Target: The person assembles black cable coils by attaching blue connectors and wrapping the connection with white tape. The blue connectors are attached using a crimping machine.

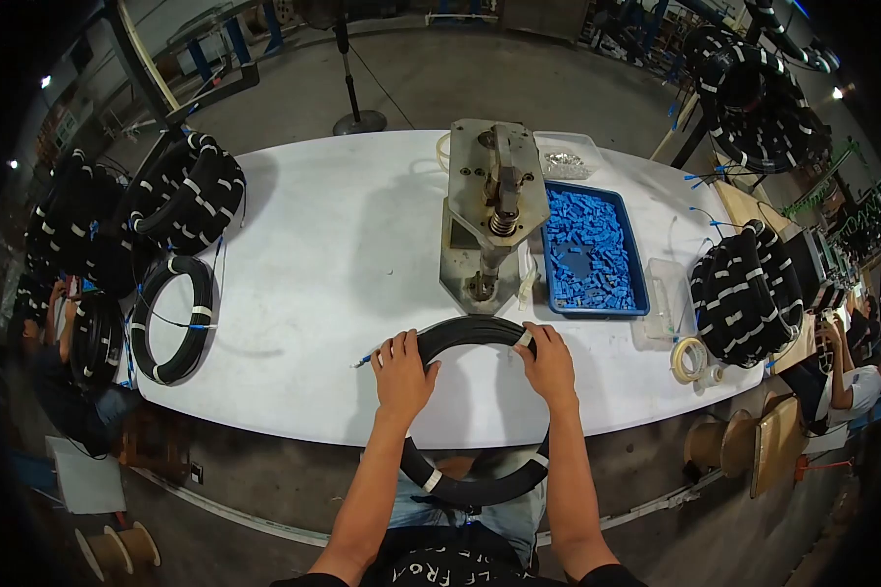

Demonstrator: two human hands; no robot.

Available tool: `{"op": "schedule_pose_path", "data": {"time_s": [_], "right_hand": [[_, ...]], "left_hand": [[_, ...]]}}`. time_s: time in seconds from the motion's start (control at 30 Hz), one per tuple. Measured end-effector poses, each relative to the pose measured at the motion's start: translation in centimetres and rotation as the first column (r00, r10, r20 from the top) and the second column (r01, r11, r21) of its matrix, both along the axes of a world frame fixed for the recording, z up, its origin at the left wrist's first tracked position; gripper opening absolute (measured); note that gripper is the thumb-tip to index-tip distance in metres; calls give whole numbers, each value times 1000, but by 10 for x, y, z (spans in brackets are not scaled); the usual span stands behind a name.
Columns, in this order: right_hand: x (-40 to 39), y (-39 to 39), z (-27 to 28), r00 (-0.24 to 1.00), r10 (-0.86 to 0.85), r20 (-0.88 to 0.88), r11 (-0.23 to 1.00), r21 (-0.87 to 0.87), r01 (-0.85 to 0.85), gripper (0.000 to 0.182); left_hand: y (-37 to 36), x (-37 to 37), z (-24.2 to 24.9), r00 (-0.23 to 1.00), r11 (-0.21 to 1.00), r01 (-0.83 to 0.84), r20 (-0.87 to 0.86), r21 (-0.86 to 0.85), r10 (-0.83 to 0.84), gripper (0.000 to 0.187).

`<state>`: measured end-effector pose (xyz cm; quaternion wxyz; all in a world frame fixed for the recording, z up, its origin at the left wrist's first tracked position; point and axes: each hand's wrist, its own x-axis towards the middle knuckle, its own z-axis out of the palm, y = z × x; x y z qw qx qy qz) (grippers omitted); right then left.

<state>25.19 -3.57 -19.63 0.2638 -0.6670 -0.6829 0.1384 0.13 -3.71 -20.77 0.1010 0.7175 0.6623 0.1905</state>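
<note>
A coil of black cable (470, 333), bound with bands of white tape, rests partly on the table's front edge, and its near side hangs over my lap. My left hand (401, 377) is wrapped round the coil's upper left side. A cable end with a small blue tip (365, 360) sticks out beside it. On the upper right side, next to a white tape band, my right hand (548, 365) grips the same coil. Just beyond the coil stands a metal bench press (494, 210).
Right of the press sits a blue tray (646, 305) of small blue connectors, near a clear plastic box (664, 303) and tape rolls (690, 360). Taped coils stand at the right (749, 298) and left (188, 196); another coil (204, 293) lies at the left edge. People work at both sides.
</note>
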Motion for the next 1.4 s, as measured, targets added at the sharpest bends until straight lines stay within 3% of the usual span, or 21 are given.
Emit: {"op": "schedule_pose_path", "data": {"time_s": [0.13, 0.43, 0.63, 0.7, 0.8, 0.9, 1.0, 1.13, 1.2, 1.3, 1.33, 1.4], "right_hand": [[3, -19, -1, 997, -76, 3, 997, 20, 76, 41], [8, -85, -3, 944, -330, -14, 944, 9, 330, 44], [11, -49, 10, 971, -235, -47, 965, -132, 227, 49], [5, -25, 11, 978, -206, -27, 969, -145, 200, 51], [1, 18, -4, 984, -117, -131, 978, -187, 91, 50], [-5, 45, -16, 973, -37, -227, 939, -342, -44, 43], [-5, 52, -24, 959, -32, -281, 976, -217, -31, 32], [-6, 47, -16, 972, -42, -229, 968, -251, -17, 28], [-5, 45, -9, 907, -46, -419, 991, -133, -11, 26], [-8, 36, 5, 893, -59, -446, 996, -82, 25, 23], [-6, 35, -4, 884, -28, -466, 999, 4, 34, 24], [-5, 32, 2, 866, -59, -496, 998, -4, 66, 24]], "left_hand": [[12, 5, 4, 998, 995, 59, 28, -80, -57, 59], [44, 25, -1, 886, 884, 463, 21, -60, -463, 54], [46, 25, 0, 841, 841, 540, 43, -28, -539, 52], [41, 28, 3, 868, 869, 495, 26, 27, -495, 52], [31, 28, 9, 911, 905, 394, 65, 161, -408, 52], [26, 25, 16, 938, 940, 282, 150, 191, -312, 51], [25, 24, 15, 939, 941, 273, 156, 200, -306, 51], [27, 20, 10, 921, 939, 240, 248, 246, -301, 43], [34, 15, 6, 844, 945, -30, 515, 325, -150, 38], [40, 16, 5, 838, 942, -140, 543, 306, -52, 39], [42, 14, -4, 866, 949, -107, 496, 296, -57, 43], [45, 14, -5, 875, 942, -120, 481, 314, -49, 44]]}}
